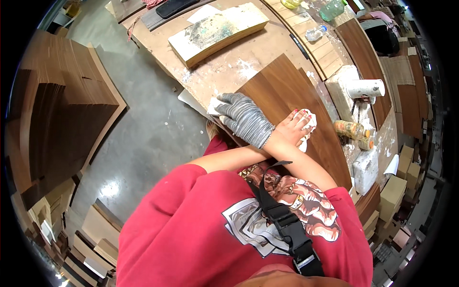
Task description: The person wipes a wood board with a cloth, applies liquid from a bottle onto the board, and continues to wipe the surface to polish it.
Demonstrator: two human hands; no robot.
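My forearms cross over a dark brown wood-grain panel point(282, 86) on the workbench, the right passing above the left. My bare left hand point(292, 128) reaches to the right side and presses a crumpled white cloth point(310, 122) against the panel's face. In a grey knitted glove, my right hand point(246, 119) lies over the panel's left edge. Its fingers bend around a white piece point(214, 106) that looks like cloth or paper; the glove partly hides it. Another brown panel's edge shows beneath the first at the right.
A paint-stained wooden block point(217, 33) lies on the bench point(167, 43) beyond the panel. To the right are a black marker point(299, 46), a white cup point(366, 88), bottles point(350, 129) and a white block point(366, 172). Stacked brown boards point(62, 105) stand across the floor at left.
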